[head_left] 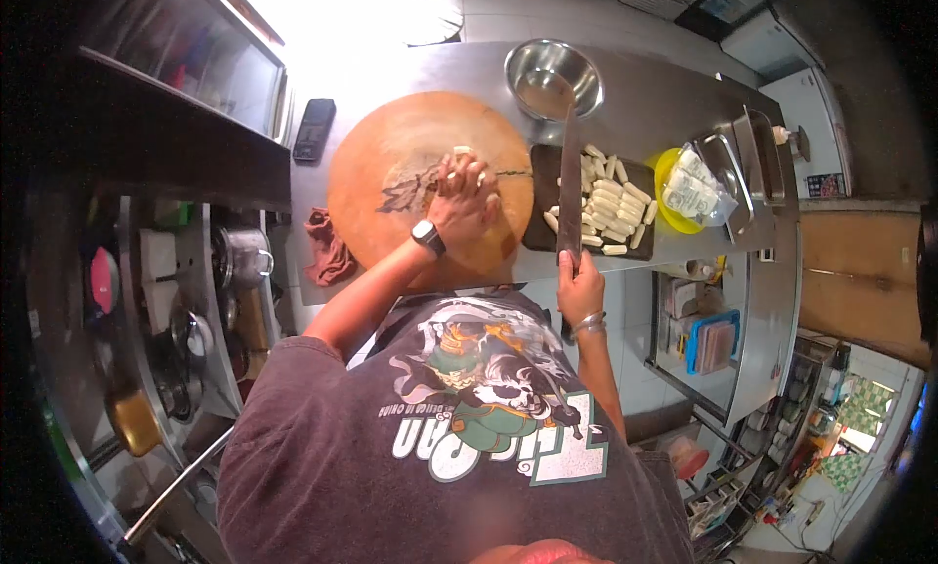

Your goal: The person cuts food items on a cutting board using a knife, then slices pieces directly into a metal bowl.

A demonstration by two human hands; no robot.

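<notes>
My left hand (467,198), with a watch at the wrist, is over the round wooden chopping board (391,134). Its fingers are curled round pale food pieces (462,151), of which only small white parts show. In my right hand (580,289) is the handle of a large knife (570,183). The long blade points away from me, above the right side of a dark tray (543,168). Many pale, finger-shaped food pieces (616,208) lie in that tray, their kind unclear. A dark crack runs across the board.
A steel bowl (553,76) stands behind the tray. To the right are a yellow bowl (674,217) with a plastic bag (696,188) and steel pans (757,154). A black phone-like device (314,130) and a brown cloth (329,249) lie left of the board.
</notes>
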